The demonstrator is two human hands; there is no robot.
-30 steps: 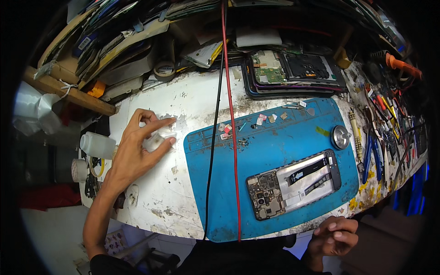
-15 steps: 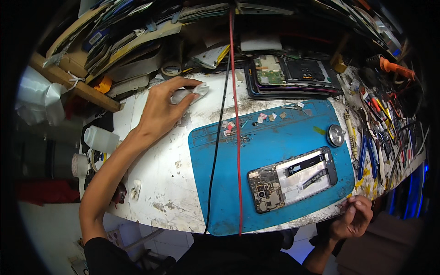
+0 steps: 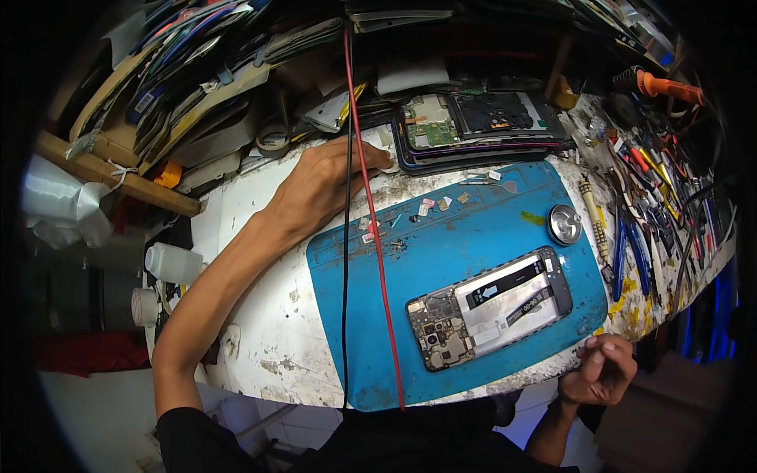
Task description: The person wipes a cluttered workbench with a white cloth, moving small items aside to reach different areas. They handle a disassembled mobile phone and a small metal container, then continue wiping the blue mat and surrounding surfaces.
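White tissue [image 3: 391, 166] is at the rear of the white table [image 3: 272, 319], just left of the stack of opened devices [image 3: 475, 150]. Most of it is hidden under my fingers, so it could equally be a scrap of cloth. My left hand [image 3: 315, 188] grips it palm down, fingertips pressed toward the table surface. A red cable [image 3: 376, 236] and a black cable [image 3: 345, 315] hang in front of this hand and cross the blue mat [image 3: 465, 252] below it.

My right hand [image 3: 601, 370] is loosely closed, fingers curled toward the thumb, at the front edge of the table, near the mat's lower right corner.

An opened phone [image 3: 493, 311] lies at a slant on the mat, circuit board at its left end, silver interior to the right. Small cards [image 3: 426, 206] lie along the mat's upper part. A round metal tin [image 3: 564, 225] sits at the mat's right side; blue-handled pliers [image 3: 619, 248] lie beyond it.
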